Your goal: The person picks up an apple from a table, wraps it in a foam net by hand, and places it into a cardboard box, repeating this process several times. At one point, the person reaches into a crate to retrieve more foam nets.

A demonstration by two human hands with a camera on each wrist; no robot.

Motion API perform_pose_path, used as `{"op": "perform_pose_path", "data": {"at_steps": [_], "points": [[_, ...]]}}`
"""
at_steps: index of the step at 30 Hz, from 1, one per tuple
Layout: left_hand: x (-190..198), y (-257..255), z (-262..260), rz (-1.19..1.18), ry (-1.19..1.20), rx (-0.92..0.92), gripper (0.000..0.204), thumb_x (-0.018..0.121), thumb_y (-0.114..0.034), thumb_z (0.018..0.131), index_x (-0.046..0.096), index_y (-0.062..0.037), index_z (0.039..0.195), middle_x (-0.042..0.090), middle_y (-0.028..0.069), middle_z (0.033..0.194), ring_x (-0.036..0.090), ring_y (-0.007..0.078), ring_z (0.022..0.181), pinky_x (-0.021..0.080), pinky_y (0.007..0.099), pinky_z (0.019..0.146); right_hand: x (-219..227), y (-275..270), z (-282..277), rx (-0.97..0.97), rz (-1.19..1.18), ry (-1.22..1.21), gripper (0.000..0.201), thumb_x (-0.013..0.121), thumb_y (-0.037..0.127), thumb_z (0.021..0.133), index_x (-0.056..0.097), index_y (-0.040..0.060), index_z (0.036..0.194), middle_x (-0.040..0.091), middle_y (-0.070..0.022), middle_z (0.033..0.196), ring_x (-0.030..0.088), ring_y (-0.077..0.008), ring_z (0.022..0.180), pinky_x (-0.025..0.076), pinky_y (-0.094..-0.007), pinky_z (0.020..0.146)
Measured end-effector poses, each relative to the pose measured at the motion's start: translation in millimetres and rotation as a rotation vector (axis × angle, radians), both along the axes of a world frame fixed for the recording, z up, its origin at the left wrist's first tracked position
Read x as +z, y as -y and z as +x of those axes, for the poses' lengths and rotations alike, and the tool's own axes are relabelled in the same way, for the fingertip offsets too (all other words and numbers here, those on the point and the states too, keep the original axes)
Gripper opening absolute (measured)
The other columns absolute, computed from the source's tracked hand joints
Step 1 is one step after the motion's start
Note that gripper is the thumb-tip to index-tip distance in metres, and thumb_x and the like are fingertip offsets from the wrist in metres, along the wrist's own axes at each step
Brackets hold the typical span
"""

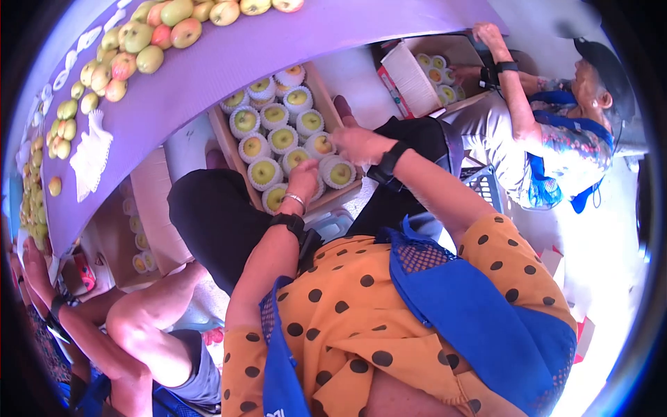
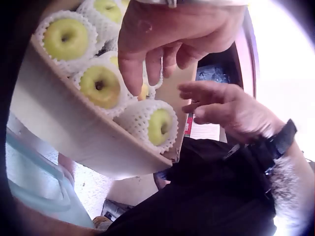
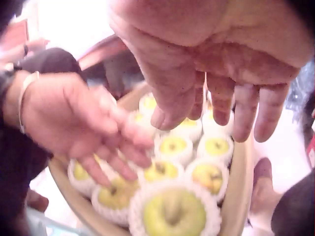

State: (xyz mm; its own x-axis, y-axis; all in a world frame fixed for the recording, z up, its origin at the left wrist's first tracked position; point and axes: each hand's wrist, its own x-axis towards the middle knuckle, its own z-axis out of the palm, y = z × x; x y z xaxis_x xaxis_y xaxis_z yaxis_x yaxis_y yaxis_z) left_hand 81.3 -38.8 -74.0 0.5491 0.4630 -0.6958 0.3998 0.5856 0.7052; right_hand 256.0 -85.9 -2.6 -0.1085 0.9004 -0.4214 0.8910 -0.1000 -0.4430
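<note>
Netted apples [image 1: 283, 140] sit in a cardboard box [image 1: 228, 146]

In the head view, the left hand [image 1: 303, 182] is over the box's near part and the right hand [image 1: 365, 144] at its right side, the two apart. Loose apples [image 1: 150, 59] lie on the purple bench [image 1: 250, 45]. The left wrist view shows the left hand's fingers hanging relaxed above netted apples. In the right wrist view, both hands' fingers extend loosely; fingertip contact cannot be told.
</note>
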Motion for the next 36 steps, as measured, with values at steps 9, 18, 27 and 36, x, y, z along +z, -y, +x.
{"op": "perform_pose_path", "data": {"at_steps": [9, 18, 27, 36], "points": [[-7, -13, -9, -0.014, 0.014, 0.014, 0.032, 0.050, -0.018, 0.080, 0.046, -0.0048, 0.109, 0.056, 0.0084, 0.095, 0.054, 0.0179, 0.083, 0.046, 0.0293, 0.067, 117, 184, 80, -1.157, 0.703, -0.103, 0.024, 0.055, 0.016, 0.078, 0.057, 0.0005, 0.096, 0.061, -0.0118, 0.085, 0.058, -0.0175, 0.073, 0.046, -0.0285, 0.068], [-32, -15, -33, -0.031, -0.046, -0.096, 0.042, 0.047, -0.029, 0.082, 0.043, -0.0016, 0.114, 0.054, 0.0147, 0.103, 0.054, 0.0256, 0.089, 0.044, 0.0344, 0.074, -98, 469, 27, -1.328, 0.538, 0.618, 0.010, 0.054, 0.007, 0.069, 0.058, -0.0023, 0.067, 0.057, -0.0106, 0.060, 0.056, -0.0174, 0.055, 0.044, -0.0292, 0.052], [-51, -23, -40, -0.103, -0.006, 0.007, 0.028, 0.050, -0.019, 0.079, 0.048, -0.0004, 0.100, 0.056, 0.0125, 0.090, 0.056, 0.0223, 0.077, 0.047, 0.0328, 0.067, -52, 395, -10, -1.916, 0.051, 0.324, 0.042, 0.067, 0.040, 0.063, 0.058, 0.0002, 0.072, 0.058, -0.0141, 0.075, 0.056, -0.0317, 0.069, 0.046, -0.0386, 0.060], [-17, -18, -27, 0.016, -0.048, -0.001, 0.028, 0.048, -0.022, 0.083, 0.049, -0.0031, 0.103, 0.057, 0.0121, 0.090, 0.057, 0.0239, 0.077, 0.046, 0.0303, 0.066, 3, 389, 43, -1.926, 0.410, 0.048, 0.018, 0.055, 0.011, 0.065, 0.057, -0.0016, 0.078, 0.058, -0.0088, 0.070, 0.055, -0.0168, 0.067, 0.043, -0.0294, 0.060]]}}
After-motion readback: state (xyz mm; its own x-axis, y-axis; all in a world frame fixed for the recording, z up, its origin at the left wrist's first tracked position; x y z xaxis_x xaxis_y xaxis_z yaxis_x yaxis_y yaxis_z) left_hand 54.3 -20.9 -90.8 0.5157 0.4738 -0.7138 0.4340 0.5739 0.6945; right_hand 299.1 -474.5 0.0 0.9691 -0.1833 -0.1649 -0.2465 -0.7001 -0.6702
